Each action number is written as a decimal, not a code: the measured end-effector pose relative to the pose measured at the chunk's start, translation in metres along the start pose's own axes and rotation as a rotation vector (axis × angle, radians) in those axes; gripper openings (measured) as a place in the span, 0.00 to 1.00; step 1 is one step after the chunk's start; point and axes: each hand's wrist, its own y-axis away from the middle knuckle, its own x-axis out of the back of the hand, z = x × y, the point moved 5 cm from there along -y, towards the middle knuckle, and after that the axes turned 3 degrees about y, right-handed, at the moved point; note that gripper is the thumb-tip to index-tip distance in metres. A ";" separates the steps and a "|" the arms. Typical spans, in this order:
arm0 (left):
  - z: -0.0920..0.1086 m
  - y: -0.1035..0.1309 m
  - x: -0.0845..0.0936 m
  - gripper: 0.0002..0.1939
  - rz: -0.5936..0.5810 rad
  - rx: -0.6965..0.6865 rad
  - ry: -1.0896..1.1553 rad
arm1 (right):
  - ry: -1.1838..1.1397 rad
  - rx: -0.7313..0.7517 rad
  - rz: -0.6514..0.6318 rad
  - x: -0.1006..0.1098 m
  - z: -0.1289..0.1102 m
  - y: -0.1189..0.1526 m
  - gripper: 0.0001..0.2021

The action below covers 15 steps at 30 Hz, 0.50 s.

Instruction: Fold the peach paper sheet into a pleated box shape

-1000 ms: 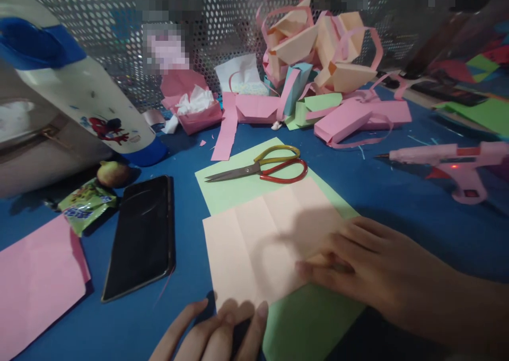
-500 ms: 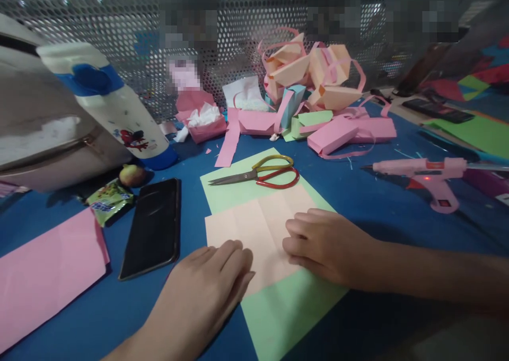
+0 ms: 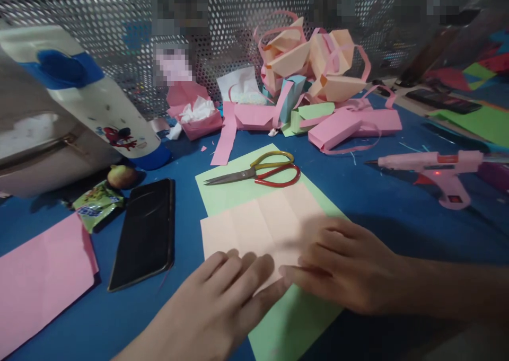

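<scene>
A creased peach sheet of paper (image 3: 262, 226) lies over a larger light green sheet (image 3: 274, 329). My left hand (image 3: 234, 297) is at its near left edge, fingers bent over the paper and thumb along the near side. At the near right corner my right hand (image 3: 345, 265) has its fingers curled in on the peach paper. The two thumb tips almost meet at the near edge, which the hands mostly hide. Scissors (image 3: 254, 174) with one yellow and one red handle rest on the green sheet, just beyond the peach paper.
Left on the blue table are a phone (image 3: 145, 234), folded pink paper (image 3: 43, 276), a green packet (image 3: 97, 204), an onion-like bulb (image 3: 122, 176) and a bottle (image 3: 91, 104). A pink glue gun (image 3: 437, 165) lies right. Folded paper baskets (image 3: 334, 88) stand behind, before a perforated metal panel (image 3: 230, 27).
My left hand has slid right along the peach paper. My right hand has come nearer to me and to the right, and the thumbs are now close together.
</scene>
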 end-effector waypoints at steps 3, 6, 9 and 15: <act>-0.003 0.000 -0.003 0.24 -0.023 0.015 0.004 | 0.022 -0.001 -0.030 0.004 0.002 0.010 0.15; -0.005 0.001 -0.006 0.24 0.013 0.010 0.017 | 0.065 -0.055 -0.068 0.006 0.007 0.022 0.19; -0.005 0.002 -0.006 0.25 0.045 -0.002 0.012 | 0.107 -0.105 -0.102 0.009 0.013 0.033 0.19; -0.006 0.002 -0.004 0.25 -0.016 0.014 -0.023 | 0.252 -0.144 -0.184 0.015 0.018 0.048 0.19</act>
